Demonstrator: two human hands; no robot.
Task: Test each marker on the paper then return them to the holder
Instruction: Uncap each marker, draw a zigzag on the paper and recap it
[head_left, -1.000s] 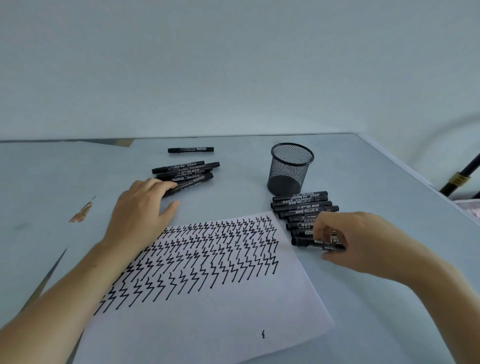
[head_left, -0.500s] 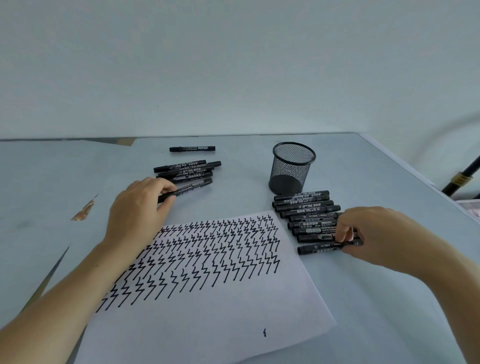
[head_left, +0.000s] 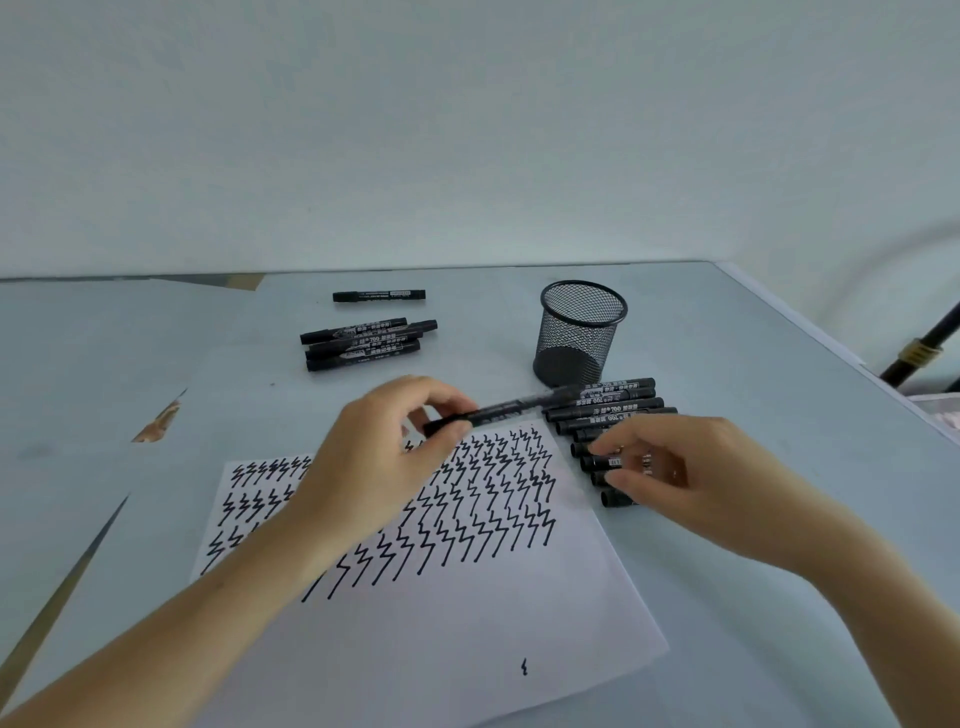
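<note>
Now the left hand (head_left: 384, 457) is over the top edge of the paper (head_left: 441, 613), pinching a black marker (head_left: 511, 408) between thumb and fingertips. A second ago this hand lay at the far-left marker pile (head_left: 363, 343), fingers on its nearest marker; that pile now shows one fewer. The held marker is raised clear of the bench (head_left: 156, 364), lying nearly level, its far end pointing toward the base of the mesh holder (head_left: 579, 332).

The right hand (head_left: 691, 478) has shifted left along the marker row (head_left: 608, 410) beside the paper's right edge. Its fingers are curled over the nearest markers of that row, pinching one of them; which exactly cannot be told, as the fingers cover it. Half a second ago it had drawn the nearest marker slightly out of line; the row now reads as closed up again.

The holder stands upright behind the row, with no marker visible inside. A single marker (head_left: 379, 295) lies apart at the far side, unchanged. The paper carries rows of black zigzag marks and has not moved.
</note>
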